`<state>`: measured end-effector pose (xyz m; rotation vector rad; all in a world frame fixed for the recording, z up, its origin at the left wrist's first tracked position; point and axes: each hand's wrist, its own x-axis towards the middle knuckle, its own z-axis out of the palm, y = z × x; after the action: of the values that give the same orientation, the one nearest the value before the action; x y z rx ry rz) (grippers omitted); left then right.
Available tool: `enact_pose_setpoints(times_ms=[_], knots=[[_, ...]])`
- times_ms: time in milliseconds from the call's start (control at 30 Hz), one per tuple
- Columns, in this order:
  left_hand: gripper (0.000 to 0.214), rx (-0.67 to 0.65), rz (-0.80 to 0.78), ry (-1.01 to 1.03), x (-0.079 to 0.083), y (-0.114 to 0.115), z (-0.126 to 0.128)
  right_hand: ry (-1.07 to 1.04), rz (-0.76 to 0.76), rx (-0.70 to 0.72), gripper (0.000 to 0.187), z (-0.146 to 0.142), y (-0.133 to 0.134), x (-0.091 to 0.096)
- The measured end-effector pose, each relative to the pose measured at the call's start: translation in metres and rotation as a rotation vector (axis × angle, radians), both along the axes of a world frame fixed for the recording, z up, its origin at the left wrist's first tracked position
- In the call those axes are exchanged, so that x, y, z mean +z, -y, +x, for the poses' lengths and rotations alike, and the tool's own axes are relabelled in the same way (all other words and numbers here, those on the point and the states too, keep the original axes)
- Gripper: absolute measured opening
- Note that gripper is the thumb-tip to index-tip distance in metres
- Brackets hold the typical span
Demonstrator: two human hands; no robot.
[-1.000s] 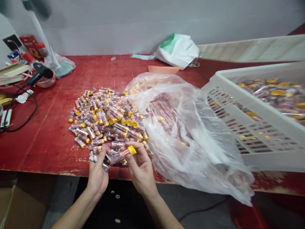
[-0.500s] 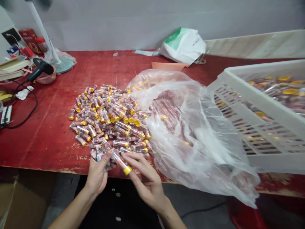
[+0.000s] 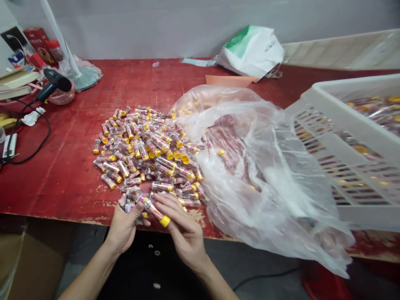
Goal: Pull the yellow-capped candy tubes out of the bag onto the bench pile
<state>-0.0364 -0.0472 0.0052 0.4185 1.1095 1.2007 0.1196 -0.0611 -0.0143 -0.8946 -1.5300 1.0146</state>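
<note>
Small clear tubes with yellow caps and printed labels lie in a heap [image 3: 137, 148] on the red table [image 3: 71, 166]. At its front edge, my left hand [image 3: 121, 229] is closed around several tubes, its thumb on top. One yellow-capped tube [image 3: 155, 211] sticks out from between my hands, cap toward me and to the right. My right hand [image 3: 187, 233] has its fingers along that tube's far side and its thumb near the cap. How firmly the right fingers grip it is partly hidden. A crinkled clear plastic bag [image 3: 265, 175] with some tubes inside lies right of the heap.
A white slotted crate [image 3: 340, 104] of tubes stands at the right. Behind are a white-and-green bag [image 3: 253, 52] and an orange sheet [image 3: 231, 80]. At left are a black handheld scanner [image 3: 53, 85] with a cable, a lamp base [image 3: 84, 75] and a pink bowl [image 3: 64, 96].
The camera view has shifted slightly, so the table things sit farther right in the picture. Both hands stay at the same tube, which has moved slightly with them.
</note>
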Motion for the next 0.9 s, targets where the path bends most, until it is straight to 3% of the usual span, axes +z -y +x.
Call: enact_pose_setpoints(times_ms=[167,400,700,800,900], knots=[[0.042,-0.027,-0.059,0.045,-0.004,0.007,0.012,-0.012,0.051,-0.069,0.050,-0.013,0.003,-0.007],[0.040,-0.016,-0.028,0.006,-0.005,0.014,0.014,-0.197,0.011,-0.286,0.037,-0.026,0.000,-0.008],[0.044,0.023,-0.031,-0.051,-0.005,0.013,0.017,-0.232,0.006,-0.358,0.027,-0.037,-0.007,-0.012],[0.047,0.061,-0.041,-0.091,-0.005,0.007,0.014,-0.190,0.044,-0.361,0.024,-0.039,-0.007,-0.010],[0.046,0.137,-0.030,-0.217,-0.008,-0.013,-0.009,0.000,0.085,-0.301,0.026,-0.015,-0.029,-0.002]])
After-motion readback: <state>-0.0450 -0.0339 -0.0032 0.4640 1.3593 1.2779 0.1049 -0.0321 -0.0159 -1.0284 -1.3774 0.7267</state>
